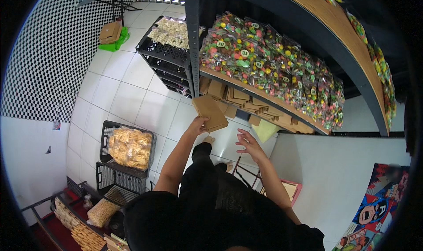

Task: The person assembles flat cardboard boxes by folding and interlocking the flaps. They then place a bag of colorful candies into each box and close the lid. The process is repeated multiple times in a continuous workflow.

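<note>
My left hand (198, 125) grips the near left edge of a flat brown cardboard box (211, 113), which is held out in front of me above the tiled floor. To the right of it, my right hand (249, 145) is in the air with its fingers apart and nothing in them. Beyond the box, folded brown cardboard boxes (241, 97) lie stacked on the lower level of the shelf. Above them, a wooden shelf board (231, 82) carries many clear bags of colourful candy (264, 64).
A black shelf post (193, 46) rises beside stacked black crates (168, 54) with bags of pale snacks. Left on the floor sit a crate of yellow snack bags (129, 147) and another black crate (120, 181). A red-framed stool (246, 171) stands near my right leg.
</note>
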`<move>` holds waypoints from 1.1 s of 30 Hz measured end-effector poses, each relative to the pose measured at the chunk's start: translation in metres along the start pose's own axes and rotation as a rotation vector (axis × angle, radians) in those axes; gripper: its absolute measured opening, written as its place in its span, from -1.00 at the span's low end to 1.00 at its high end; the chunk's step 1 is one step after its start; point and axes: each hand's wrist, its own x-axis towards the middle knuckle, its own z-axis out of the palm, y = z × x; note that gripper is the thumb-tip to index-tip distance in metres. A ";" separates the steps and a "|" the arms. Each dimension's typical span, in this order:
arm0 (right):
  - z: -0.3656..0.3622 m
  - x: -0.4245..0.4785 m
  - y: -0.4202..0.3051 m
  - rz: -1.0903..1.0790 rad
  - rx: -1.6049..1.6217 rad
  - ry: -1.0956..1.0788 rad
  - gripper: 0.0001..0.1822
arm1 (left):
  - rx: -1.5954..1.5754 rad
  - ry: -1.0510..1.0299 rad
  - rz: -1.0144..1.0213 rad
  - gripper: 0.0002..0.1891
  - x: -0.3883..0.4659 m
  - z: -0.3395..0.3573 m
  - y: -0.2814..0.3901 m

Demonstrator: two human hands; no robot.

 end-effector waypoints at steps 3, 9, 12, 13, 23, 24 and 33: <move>-0.002 0.016 -0.007 -0.007 -0.039 0.029 -0.46 | -0.052 0.035 0.082 -0.45 0.022 0.007 0.013; -0.003 0.033 0.008 0.026 0.017 0.091 -0.49 | 0.071 0.250 0.231 -0.60 0.116 0.016 0.005; -0.002 0.029 0.026 0.057 0.067 0.121 -0.49 | 0.198 0.341 0.238 -0.57 0.143 0.029 -0.006; -0.002 0.027 0.031 0.069 0.077 0.142 -0.50 | 0.229 0.363 0.255 -0.56 0.144 0.034 -0.008; -0.005 0.022 0.049 0.074 0.114 0.200 -0.56 | 0.552 0.582 0.487 -0.63 0.118 0.041 0.013; -0.005 0.022 0.047 0.074 0.113 0.196 -0.56 | 0.508 0.578 0.526 -0.65 0.115 0.040 0.019; -0.003 0.025 0.048 0.080 0.148 0.195 -0.56 | 0.104 0.088 0.684 -0.72 0.124 0.098 0.042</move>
